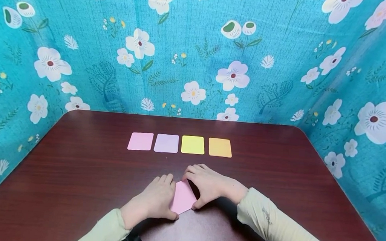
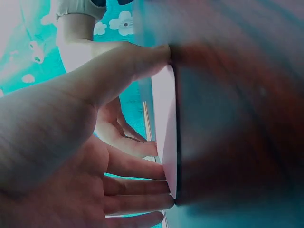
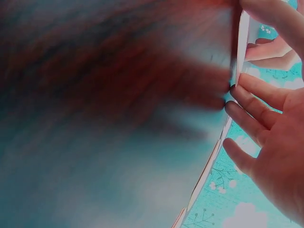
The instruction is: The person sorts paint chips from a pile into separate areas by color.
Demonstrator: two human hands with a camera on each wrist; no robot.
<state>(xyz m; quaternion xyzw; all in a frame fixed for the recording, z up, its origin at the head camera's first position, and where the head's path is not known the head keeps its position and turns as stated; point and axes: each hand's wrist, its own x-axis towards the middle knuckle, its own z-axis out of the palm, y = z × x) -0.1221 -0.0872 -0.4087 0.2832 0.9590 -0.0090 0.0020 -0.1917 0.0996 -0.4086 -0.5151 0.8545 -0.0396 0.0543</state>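
In the head view, a pink paper square [image 1: 183, 197] lies turned at an angle on the dark red-brown table, between both hands. My left hand [image 1: 156, 198] holds it along the left side, thumb at the near corner and fingertips at the farther one. Along the right side, my right hand [image 1: 210, 185] holds it the same way, with a gap under the arched palm. The left wrist view shows the square [image 2: 166, 118] edge-on, the left thumb [image 2: 152, 59] and fingertips at its two ends. In the right wrist view the fingertips meet the thin square [image 3: 242, 42].
Beyond the hands, a row holds a pink square [image 1: 140, 141], a lilac square [image 1: 166, 143], a yellow square [image 1: 193, 145] and an orange square [image 1: 220, 147]. A blue flowered curtain [image 1: 169, 69] rises behind the table [image 1: 73, 171] and along both sides.
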